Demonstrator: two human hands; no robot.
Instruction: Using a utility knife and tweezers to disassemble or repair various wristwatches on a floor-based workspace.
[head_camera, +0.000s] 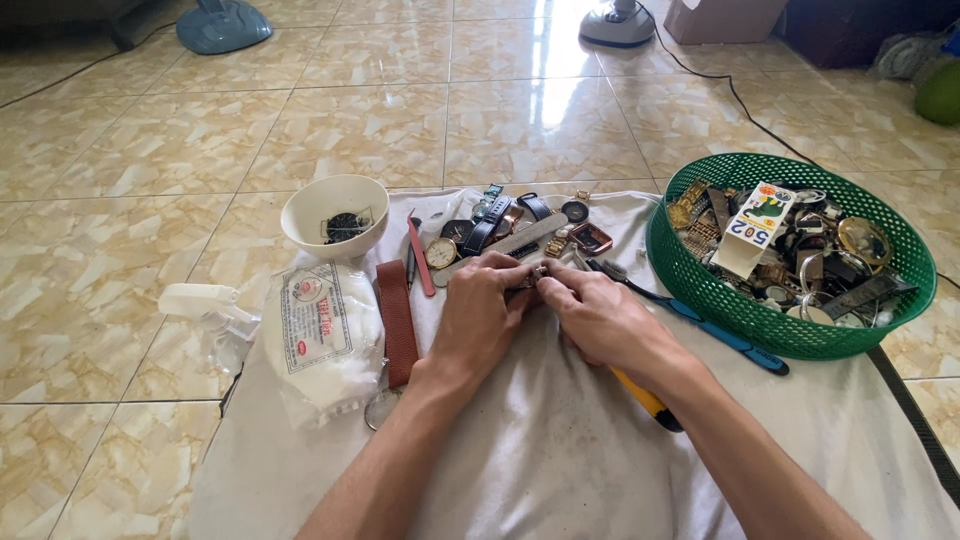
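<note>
My left hand and my right hand meet over a white cloth spread on the tiled floor. Both pinch a small metal watch part between their fingertips; most of it is hidden by the fingers. Just beyond the hands lie several watches and straps, a gold-faced watch and a square copper watch case. A yellow-handled tool lies under my right forearm.
A green plastic basket full of watch parts stands at right. A white bowl holds a dark watch. A bag of cotton, a brown leather strap, a blue-handled brush and a white plastic bottle lie around.
</note>
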